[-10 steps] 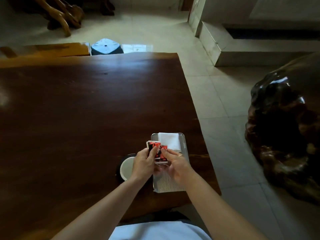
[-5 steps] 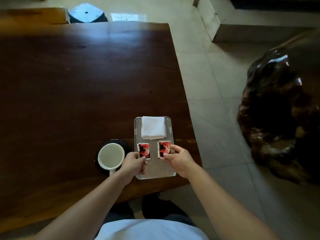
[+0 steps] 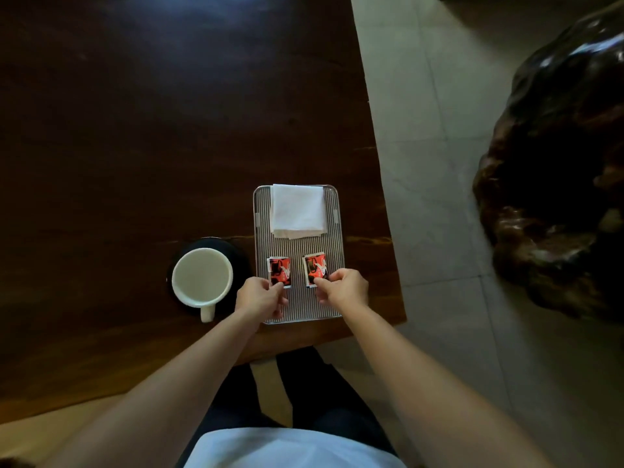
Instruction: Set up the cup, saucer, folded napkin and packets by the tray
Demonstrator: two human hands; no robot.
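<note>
A ribbed metal tray (image 3: pixel 298 309) lies near the table's right front corner. A folded white napkin (image 3: pixel 297 211) rests on its far end. Two red and black packets lie side by side on the tray's near half. My left hand (image 3: pixel 259 298) pinches the near edge of the left packet (image 3: pixel 279 270). My right hand (image 3: pixel 344 288) pinches the near edge of the right packet (image 3: pixel 315 266). Left of the tray, a white cup (image 3: pixel 202 282) stands on a dark saucer (image 3: pixel 239 258), its handle pointing toward me.
The dark wooden table (image 3: pixel 135 130) stretches far to the left and back; its right edge runs just beside the tray. A pale tiled floor (image 3: pixel 432 163) lies to the right, with a large dark glossy wooden piece (image 3: pixel 553 184) on it.
Both packets, held together above the tray a second ago, were drawn apart and now lie flat side by side. The camera has tilted down over the table.
</note>
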